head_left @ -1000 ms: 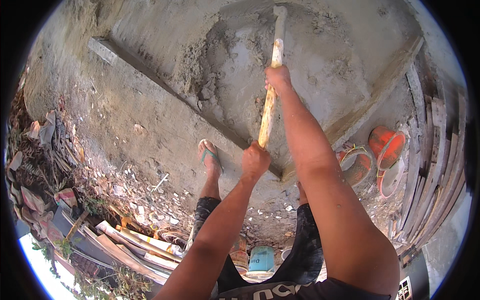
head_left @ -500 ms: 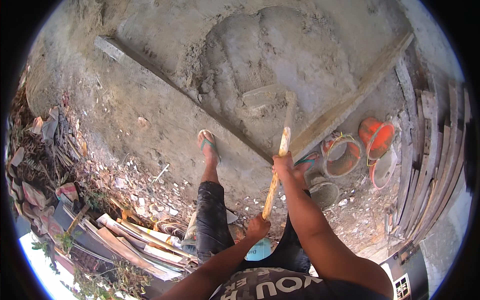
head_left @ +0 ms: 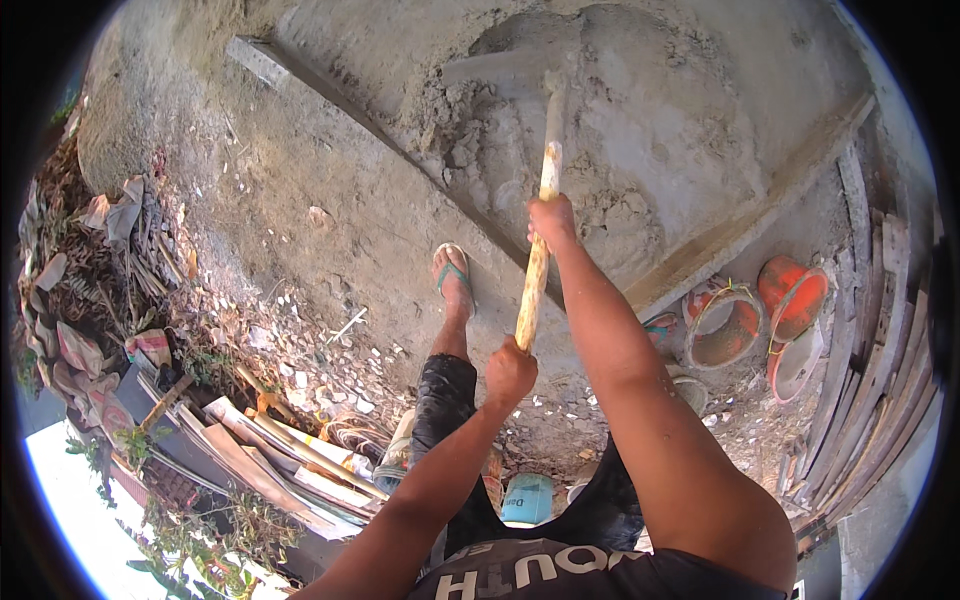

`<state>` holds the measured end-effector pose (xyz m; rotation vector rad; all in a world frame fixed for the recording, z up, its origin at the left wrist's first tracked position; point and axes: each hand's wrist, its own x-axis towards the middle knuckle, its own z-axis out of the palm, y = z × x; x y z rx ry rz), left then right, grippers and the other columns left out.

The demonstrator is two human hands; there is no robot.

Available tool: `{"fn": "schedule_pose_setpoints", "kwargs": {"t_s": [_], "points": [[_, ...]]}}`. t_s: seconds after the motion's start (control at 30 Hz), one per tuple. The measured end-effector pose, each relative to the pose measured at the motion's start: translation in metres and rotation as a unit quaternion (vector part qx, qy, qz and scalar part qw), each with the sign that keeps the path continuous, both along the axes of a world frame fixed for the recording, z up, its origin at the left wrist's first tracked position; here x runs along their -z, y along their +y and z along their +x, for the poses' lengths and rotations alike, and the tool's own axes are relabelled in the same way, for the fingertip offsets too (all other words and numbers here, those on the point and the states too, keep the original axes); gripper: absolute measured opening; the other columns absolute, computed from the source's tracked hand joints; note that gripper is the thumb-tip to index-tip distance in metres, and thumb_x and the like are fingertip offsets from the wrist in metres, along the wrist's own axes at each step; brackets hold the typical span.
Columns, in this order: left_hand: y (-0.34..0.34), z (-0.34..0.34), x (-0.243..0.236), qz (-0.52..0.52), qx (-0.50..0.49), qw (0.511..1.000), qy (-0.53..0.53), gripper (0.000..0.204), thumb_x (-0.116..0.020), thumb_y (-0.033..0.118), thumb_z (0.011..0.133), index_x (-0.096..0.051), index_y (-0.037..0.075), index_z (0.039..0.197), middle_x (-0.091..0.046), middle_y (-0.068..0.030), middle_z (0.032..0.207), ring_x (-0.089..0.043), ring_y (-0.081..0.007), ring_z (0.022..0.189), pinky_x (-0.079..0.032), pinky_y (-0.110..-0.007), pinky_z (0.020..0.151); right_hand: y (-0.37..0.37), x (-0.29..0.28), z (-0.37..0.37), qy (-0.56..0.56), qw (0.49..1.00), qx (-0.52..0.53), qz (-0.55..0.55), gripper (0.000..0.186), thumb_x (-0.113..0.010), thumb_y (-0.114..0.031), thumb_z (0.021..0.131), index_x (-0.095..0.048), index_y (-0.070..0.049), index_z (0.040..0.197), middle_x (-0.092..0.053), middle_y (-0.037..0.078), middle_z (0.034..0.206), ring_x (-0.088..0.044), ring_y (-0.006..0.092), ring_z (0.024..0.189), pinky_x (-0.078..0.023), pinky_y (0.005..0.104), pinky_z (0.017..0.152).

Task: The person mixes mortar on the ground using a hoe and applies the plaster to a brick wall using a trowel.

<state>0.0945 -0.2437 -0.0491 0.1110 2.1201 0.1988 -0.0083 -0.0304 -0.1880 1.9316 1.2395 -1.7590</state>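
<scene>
Hoe (head_left: pixel 550 175), long wooden handle, head in wet mortar (head_left: pixel 610 210) ahead of the person. Right hand (head_left: pixel 553 221): fingers closed round the handle, partway along. Left hand (head_left: pixel 511 373): fingers closed round the near end. Blade (head_left: pixel 500 68): toward the far side of the mix, grey-coated. Flanking: left board (head_left: pixel 385 143) and right board (head_left: pixel 755 205), slanting toward each other; orange bucket (head_left: pixel 795 300) outside the latter. Handling, as judged: hands well spaced, blade low, pull steady, clear of both boards. Hard to make out: blade's edge and depth, grey on grey; fingertips beneath the handle. Right foot (head_left: pixel 661 323): mostly hidden by the right arm (head_left: pixel 612 320). Ground beyond: cut off at top.
</scene>
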Motion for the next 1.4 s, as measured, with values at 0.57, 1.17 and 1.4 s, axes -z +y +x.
{"fn": "schedule_pose_setpoints", "kwargs": {"t_s": [0.57, 1.17, 1.4], "points": [[-0.016, 0.246, -0.140, 0.059, -0.308, 0.867, -0.388, 0.017, -0.071, 0.009, 0.088, -0.056, 0.003, 0.091, -0.055, -0.0022, 0.058, -0.055, -0.0135, 0.044, -0.044, -0.031, 0.040, -0.021, -0.139, 0.281, -0.134, 0.970, -0.174, 0.101, 0.066, -0.070, -0.032, 0.085, -0.042, 0.002, 0.134, -0.067, 0.036, 0.106, -0.067, 0.0498, 0.102, -0.050, 0.0523, 0.097], [-0.078, 0.109, -0.185, 0.010, -0.364, 0.839, -0.405, 0.023, -0.075, 0.018, 0.087, -0.058, 0.005, 0.079, -0.056, -0.0032, 0.062, -0.052, -0.0158, 0.044, -0.043, -0.033, 0.042, -0.119, -0.139, 0.185, -0.117, 0.973, -0.199, -0.021, 0.062, -0.065, -0.020, 0.090, -0.027, 0.002, 0.133, -0.070, 0.032, 0.098, -0.071, 0.0468, 0.092, -0.058, 0.0519, 0.081], [0.028, 0.115, -0.083, 0.109, -0.214, 0.894, -0.378, 0.029, -0.077, 0.016, 0.085, -0.056, 0.002, 0.071, -0.056, -0.0034, 0.059, -0.054, -0.0147, 0.045, -0.045, -0.034, 0.042, 0.045, -0.126, 0.199, -0.066, 0.994, 0.014, 0.085, 0.048, -0.062, -0.021, 0.092, -0.034, 0.002, 0.123, -0.069, 0.029, 0.078, -0.070, 0.0402, 0.059, -0.059, 0.0492, 0.058]]}}
